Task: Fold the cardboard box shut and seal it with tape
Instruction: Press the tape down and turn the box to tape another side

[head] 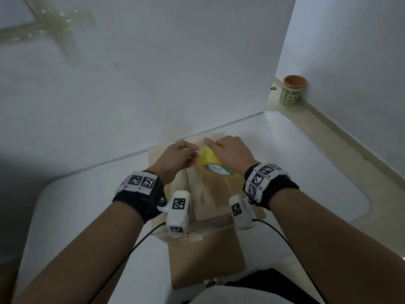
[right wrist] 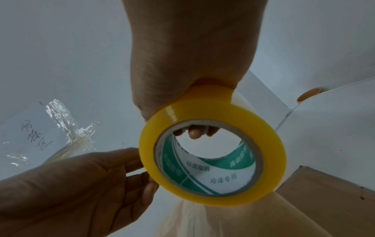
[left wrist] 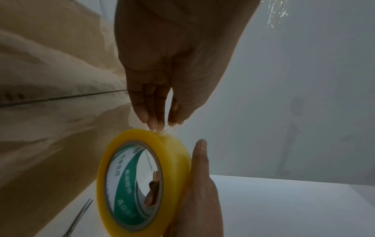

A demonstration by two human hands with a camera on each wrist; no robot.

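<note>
The cardboard box (head: 208,255) lies on the white table (head: 306,172) with its flaps folded down; clear tape covers the middle seam (left wrist: 61,97). Over the box's far end my right hand (head: 230,150) grips a yellow tape roll (head: 212,165), with its fingers through the green and white core (right wrist: 194,131). To the left of the roll, my left hand (head: 186,154) pinches the roll's loose tape end (left wrist: 162,128) between thumb and fingertips. In the right wrist view the left hand's fingers (right wrist: 148,190) sit at the roll's (right wrist: 211,152) edge.
A white board (head: 153,73) stands right behind the box, with old tape scraps (head: 54,25) stuck on it. A green paper cup (head: 292,91) stands on the floor at the far right. Scissors (left wrist: 81,214) lie on the table beside the box.
</note>
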